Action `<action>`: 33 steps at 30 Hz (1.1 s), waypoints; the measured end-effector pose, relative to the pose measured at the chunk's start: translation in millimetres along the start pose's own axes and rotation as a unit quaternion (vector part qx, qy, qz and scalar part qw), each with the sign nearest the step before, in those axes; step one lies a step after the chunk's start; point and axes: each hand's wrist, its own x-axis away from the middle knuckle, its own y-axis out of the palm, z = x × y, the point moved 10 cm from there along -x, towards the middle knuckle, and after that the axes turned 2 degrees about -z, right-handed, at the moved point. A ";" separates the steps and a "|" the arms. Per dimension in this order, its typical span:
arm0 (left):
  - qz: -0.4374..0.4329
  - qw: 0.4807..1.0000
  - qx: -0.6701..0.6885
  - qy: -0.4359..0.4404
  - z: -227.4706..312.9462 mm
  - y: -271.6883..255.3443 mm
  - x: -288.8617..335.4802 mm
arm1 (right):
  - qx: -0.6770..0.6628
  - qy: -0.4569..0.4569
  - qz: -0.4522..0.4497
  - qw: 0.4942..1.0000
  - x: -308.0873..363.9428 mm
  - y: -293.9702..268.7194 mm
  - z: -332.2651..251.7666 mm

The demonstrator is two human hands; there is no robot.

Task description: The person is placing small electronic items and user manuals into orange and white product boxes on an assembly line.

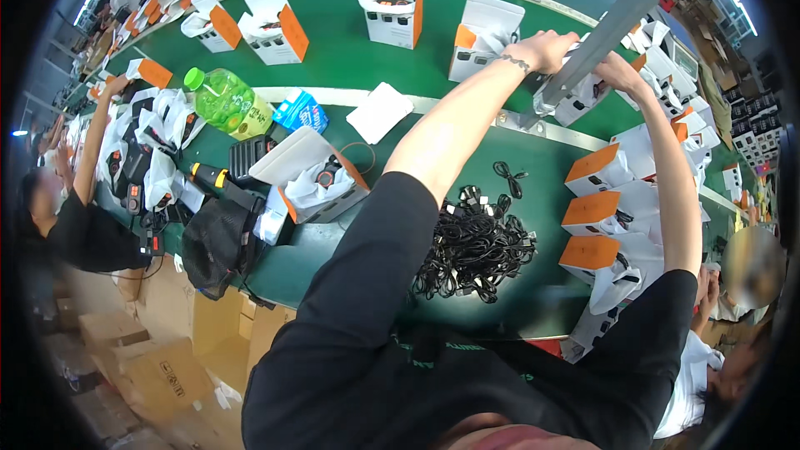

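Observation:
Both my arms stretch forward over the bench to the green conveyor belt (333, 12). My left hand (546, 52), with a dark band or marking round its wrist, is bent over beside a slanted metal post (612, 29). Its fingertips are hidden by that post. On the post's other side, my right hand (617, 72) has its fingers curled at the top of a white box (581, 104), partly hidden by the post. Just left of my left hand stands an open white box (487, 33) with an orange side. Between my forearms lies a heap of black cables (475, 250).
Open orange-and-white boxes (592, 210) line the bench at right. At left are a box with a bagged device (321, 187), a green bottle (229, 102), a blue packet (300, 110) and a black mesh bag (218, 246). White cards (379, 112) lie mid-bench. A co-worker's arm (96, 137) reaches in at left.

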 end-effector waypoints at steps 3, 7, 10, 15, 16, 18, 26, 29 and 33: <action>-0.004 0.997 -0.041 0.060 16.7 6.0 -7.8 | 0.026 0.010 0.002 1.000 6.3 -8.7 28.0; 0.006 0.998 0.039 0.040 9.6 14.9 3.6 | 0.001 0.055 -0.048 0.997 15.0 2.0 11.6; 0.000 0.994 0.087 0.067 5.7 8.8 8.1 | -0.044 0.094 -0.060 0.993 16.9 1.0 -7.0; 0.057 0.981 0.186 -0.019 9.1 6.2 10.0 | -0.040 0.114 -0.032 0.992 32.2 -9.6 15.9; 0.055 0.982 0.182 -0.016 5.0 8.2 9.0 | -0.058 0.114 -0.023 0.991 32.1 -11.3 15.9; 0.084 0.968 0.236 0.018 8.2 3.1 3.5 | -0.065 0.128 -0.005 0.990 37.7 -13.4 21.7; 0.058 0.948 0.314 -0.009 -8.3 21.4 -5.6 | 0.386 0.082 0.133 0.909 62.3 -26.8 -37.3; 0.038 0.929 0.369 -0.014 4.1 24.4 -11.7 | 0.439 0.066 0.163 0.881 66.8 -36.9 -41.5; 0.102 0.855 0.508 -0.006 -9.1 -15.8 -12.6 | 0.449 0.098 0.117 0.881 47.2 -28.8 -54.4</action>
